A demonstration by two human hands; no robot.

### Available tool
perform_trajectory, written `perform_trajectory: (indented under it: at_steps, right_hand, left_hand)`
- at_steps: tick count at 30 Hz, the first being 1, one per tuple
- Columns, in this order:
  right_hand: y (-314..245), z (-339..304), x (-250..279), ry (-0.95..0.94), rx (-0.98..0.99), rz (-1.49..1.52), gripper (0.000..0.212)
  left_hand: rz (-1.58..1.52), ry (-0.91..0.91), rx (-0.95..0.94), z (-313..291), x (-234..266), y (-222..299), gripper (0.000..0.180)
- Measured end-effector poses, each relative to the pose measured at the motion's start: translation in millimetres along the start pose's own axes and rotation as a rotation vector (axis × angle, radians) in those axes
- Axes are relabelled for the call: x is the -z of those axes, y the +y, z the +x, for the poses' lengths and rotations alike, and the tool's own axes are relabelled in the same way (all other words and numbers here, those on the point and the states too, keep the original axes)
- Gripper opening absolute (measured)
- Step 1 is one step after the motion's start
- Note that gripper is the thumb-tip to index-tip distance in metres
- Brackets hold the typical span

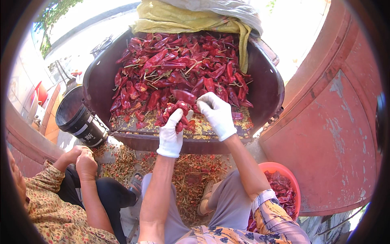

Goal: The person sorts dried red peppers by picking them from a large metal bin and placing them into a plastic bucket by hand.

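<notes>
A heap of dried red chili peppers (178,67) fills the dark metal cart bed (266,81) in front of me. My left hand (170,136), in a white glove, is closed around a bunch of dried chili peppers (165,116) at the bed's near edge. My right hand (218,114), gloved too, has its fingers pinched together beside that bunch. The tip of one dried chili pepper (185,96) lies close to those fingertips; whether they grip it is hard to make out. Yellow seeds (154,127) are scattered over the bed's near lip.
A red basin (297,187) of chili peppers stands at my right leg. To the left are a black bucket (77,118) and a seated person's clasped hands (83,160). Stems litter the floor (187,179). Yellow sacking (174,20) covers the far heap; a red metal door (325,142) flanks the right.
</notes>
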State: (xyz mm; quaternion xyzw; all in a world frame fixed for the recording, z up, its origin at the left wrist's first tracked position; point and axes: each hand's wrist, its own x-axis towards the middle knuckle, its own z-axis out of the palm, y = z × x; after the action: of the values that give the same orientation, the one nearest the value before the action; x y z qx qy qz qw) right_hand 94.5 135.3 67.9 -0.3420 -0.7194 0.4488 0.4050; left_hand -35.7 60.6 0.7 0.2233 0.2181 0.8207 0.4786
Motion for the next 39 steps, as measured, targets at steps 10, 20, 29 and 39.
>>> perform_trajectory:
  at_steps: [10, 20, 29, 39]
  right_hand:
    - [-10.2, -11.7, 13.5, -0.092, -0.012, 0.092, 0.011]
    - [-11.3, -19.7, 2.0, -0.061, 0.153, 0.214, 0.011]
    - [-16.1, -23.9, 5.1, -0.318, -0.309, 0.840, 0.011]
    - [-36.9, -25.1, 30.8, -0.904, -0.306, 0.143, 0.025]
  left_hand:
    - [0.922, -0.174, -0.354, -15.2, -25.7, 31.0, 0.030]
    - [0.733, -0.170, -0.296, -16.6, -29.1, 10.8, 0.049]
    - [0.549, -0.103, 0.143, -32.4, -33.3, 29.5, 0.017]
    - [0.077, 0.065, -0.037, -9.5, 15.4, 30.4, 0.019]
